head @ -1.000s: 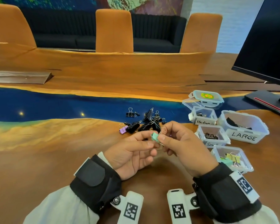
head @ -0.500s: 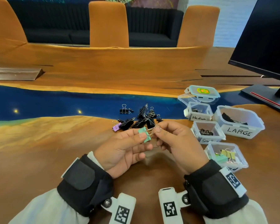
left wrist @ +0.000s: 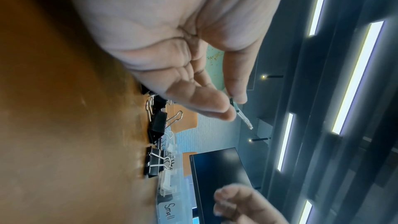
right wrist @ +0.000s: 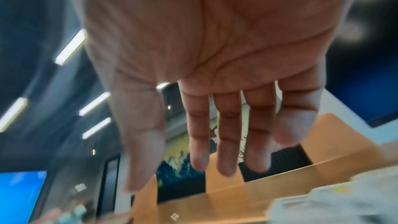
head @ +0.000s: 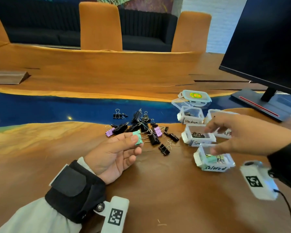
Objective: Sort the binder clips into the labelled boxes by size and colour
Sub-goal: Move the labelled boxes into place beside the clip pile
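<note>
Large box label — hand-covered

A loose clip pile lies on the tabletop. Right of the pile stand the boxes: the Small box just beside it, the Medium box behind that one, the Colored box nearer the person. Farther right of the pile stands the monitor. Left and nearer of the pile, the left hand holds one clip.
</note>
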A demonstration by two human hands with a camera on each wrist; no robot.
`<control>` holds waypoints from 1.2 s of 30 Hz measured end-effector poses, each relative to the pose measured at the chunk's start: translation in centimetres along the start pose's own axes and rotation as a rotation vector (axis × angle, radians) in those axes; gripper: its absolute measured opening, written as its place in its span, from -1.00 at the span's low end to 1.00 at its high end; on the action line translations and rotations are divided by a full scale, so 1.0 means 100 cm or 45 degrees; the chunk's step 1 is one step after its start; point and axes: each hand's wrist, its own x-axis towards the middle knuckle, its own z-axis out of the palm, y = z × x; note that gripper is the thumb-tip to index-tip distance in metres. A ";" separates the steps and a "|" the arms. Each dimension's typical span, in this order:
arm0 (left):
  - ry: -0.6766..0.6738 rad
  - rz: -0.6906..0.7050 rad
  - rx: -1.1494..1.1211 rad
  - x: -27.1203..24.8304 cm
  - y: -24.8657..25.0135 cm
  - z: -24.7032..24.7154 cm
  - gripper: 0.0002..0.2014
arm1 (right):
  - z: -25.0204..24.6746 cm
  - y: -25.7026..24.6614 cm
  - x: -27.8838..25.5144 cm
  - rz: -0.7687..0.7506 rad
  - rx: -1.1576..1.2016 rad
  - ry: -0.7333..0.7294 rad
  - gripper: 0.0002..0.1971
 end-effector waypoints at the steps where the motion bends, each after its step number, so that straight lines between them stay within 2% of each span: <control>1: 0.013 0.001 -0.006 -0.001 0.001 0.000 -0.64 | 0.004 0.010 -0.001 0.047 -0.059 -0.076 -0.37; 3: 0.042 0.018 -0.011 -0.001 0.001 0.000 -0.60 | 0.015 0.022 -0.005 0.096 -0.096 -0.187 -0.24; 5: 0.059 0.049 -0.002 -0.003 0.002 0.002 -0.60 | 0.026 0.026 -0.008 0.098 -0.089 -0.204 -0.17; 10: 0.040 0.083 0.079 -0.008 0.004 0.007 -0.70 | 0.041 0.024 -0.012 0.025 0.043 -0.017 -0.28; 15: -0.082 0.169 0.453 -0.026 0.012 0.026 -0.65 | 0.046 -0.017 -0.030 -0.188 0.263 0.144 -0.27; 21: -0.008 0.426 1.141 -0.046 0.013 0.053 -0.71 | 0.063 -0.061 -0.044 -0.354 0.526 0.237 -0.16; 28: 0.136 0.575 1.431 -0.050 0.010 0.055 -0.75 | 0.073 -0.072 -0.044 -0.377 0.588 0.281 -0.14; 36: 0.189 0.568 1.790 -0.046 0.003 0.057 -0.77 | 0.075 -0.077 -0.046 -0.401 0.562 0.285 -0.17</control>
